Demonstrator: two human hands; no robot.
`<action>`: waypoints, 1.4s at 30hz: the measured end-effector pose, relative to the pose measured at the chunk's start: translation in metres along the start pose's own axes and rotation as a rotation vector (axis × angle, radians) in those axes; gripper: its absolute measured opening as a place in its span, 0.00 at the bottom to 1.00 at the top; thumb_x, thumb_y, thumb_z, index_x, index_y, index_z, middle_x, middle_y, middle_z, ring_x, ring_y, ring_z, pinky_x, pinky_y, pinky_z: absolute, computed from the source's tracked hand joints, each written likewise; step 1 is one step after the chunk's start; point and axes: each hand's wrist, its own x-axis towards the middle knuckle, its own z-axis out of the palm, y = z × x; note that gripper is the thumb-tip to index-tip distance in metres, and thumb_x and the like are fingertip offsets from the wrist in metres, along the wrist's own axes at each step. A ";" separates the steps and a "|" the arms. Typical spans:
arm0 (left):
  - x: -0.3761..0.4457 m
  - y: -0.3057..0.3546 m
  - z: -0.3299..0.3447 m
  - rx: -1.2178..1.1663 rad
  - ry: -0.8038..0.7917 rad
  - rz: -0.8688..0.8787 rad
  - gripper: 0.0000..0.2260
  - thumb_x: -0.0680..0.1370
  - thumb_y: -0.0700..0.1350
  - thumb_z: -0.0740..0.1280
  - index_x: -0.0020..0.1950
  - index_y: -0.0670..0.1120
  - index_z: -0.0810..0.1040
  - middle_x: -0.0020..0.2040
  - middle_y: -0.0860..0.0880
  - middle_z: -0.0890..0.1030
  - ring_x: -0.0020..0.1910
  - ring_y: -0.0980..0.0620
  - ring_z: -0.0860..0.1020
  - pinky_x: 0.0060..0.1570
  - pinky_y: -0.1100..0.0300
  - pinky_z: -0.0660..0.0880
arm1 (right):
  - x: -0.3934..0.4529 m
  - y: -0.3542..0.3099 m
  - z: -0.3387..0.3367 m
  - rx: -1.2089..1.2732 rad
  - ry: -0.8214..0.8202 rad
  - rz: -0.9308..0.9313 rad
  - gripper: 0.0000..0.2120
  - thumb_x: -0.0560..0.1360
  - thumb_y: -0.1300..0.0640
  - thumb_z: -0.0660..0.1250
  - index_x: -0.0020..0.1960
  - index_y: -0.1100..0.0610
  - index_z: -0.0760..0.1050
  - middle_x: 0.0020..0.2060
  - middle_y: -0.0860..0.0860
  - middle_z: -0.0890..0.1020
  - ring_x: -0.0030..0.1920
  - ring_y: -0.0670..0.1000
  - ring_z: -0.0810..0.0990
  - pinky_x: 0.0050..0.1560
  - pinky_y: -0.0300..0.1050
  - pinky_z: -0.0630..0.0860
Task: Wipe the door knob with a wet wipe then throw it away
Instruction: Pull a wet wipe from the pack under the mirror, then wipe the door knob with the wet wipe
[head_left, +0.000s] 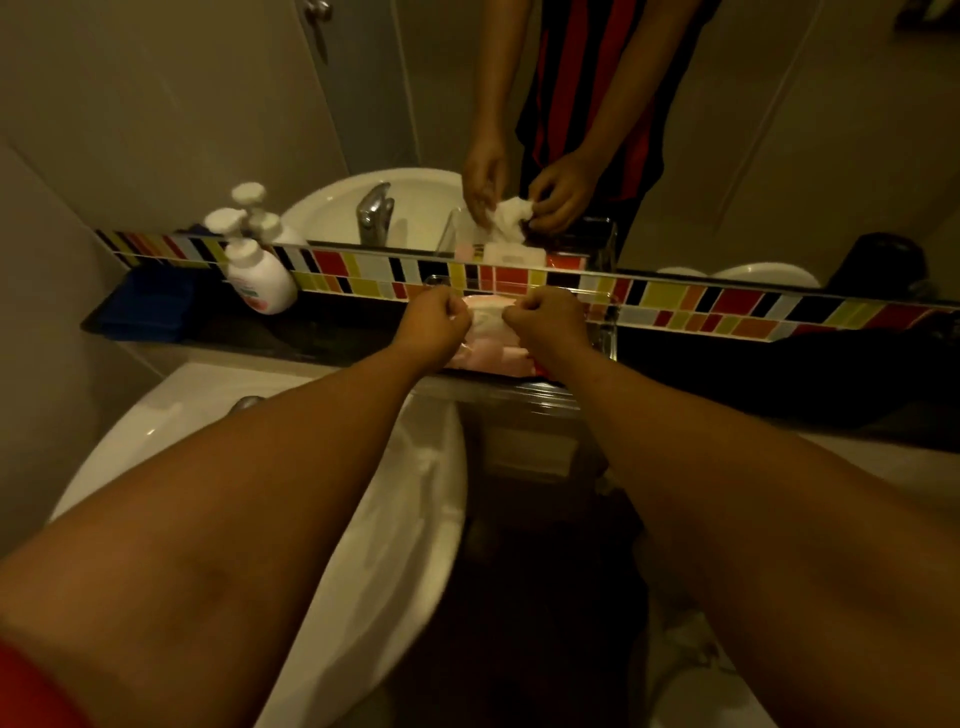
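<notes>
A: Where are we in this?

B: At the start, I'd judge. Both hands are out over the back edge of the tabletop, beside the sink (291, 499). The left hand (434, 325) and the right hand (548, 327) are each curled into a pinch on the wet wipe (488, 316), which is stretched between them just above a pink pack (493, 356) sitting in a clear holder (605, 332) against the tiled strip (675, 301).

A: Is the wipe free of the pack?

B: Hard to tell from above. The mirror (208, 104) shows a crumpled white bunch between the fingers, right over the pack, so it may be partly caught.

A: So how should the pull go?

B: Probably lift straight up with one hand while the other holds the pack down, so only one sheet comes and the holder doesn't tip. Then open the sheet flat enough to wrap a knob.

A: And the door knob?

B: Not in direct view. A handle (318, 10) shows in the mirror's upper left, which may be it. No bin is visible.

A: Anything to avoid?

B: The soap bottle (260, 278) stands toward the back left corner, well clear.
</notes>
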 end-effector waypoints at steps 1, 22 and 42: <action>-0.007 0.000 -0.013 -0.014 0.015 -0.002 0.02 0.75 0.39 0.66 0.46 0.41 0.77 0.44 0.46 0.78 0.42 0.50 0.77 0.34 0.65 0.72 | -0.007 -0.012 0.001 0.060 -0.017 0.002 0.06 0.71 0.63 0.70 0.35 0.60 0.78 0.35 0.56 0.80 0.41 0.59 0.83 0.44 0.53 0.83; -0.332 -0.099 -0.342 -0.342 0.402 -0.353 0.11 0.75 0.38 0.69 0.56 0.39 0.80 0.53 0.38 0.82 0.46 0.44 0.81 0.46 0.52 0.80 | -0.312 -0.237 0.173 0.289 -0.663 -0.201 0.14 0.77 0.68 0.61 0.60 0.63 0.79 0.37 0.56 0.79 0.35 0.50 0.77 0.37 0.42 0.82; -0.610 -0.190 -0.475 -0.535 0.876 -0.551 0.07 0.77 0.39 0.66 0.54 0.47 0.79 0.54 0.43 0.81 0.44 0.49 0.81 0.44 0.54 0.81 | -0.574 -0.310 0.312 0.206 -1.128 -0.352 0.10 0.74 0.70 0.60 0.53 0.67 0.75 0.42 0.60 0.78 0.39 0.56 0.78 0.41 0.50 0.82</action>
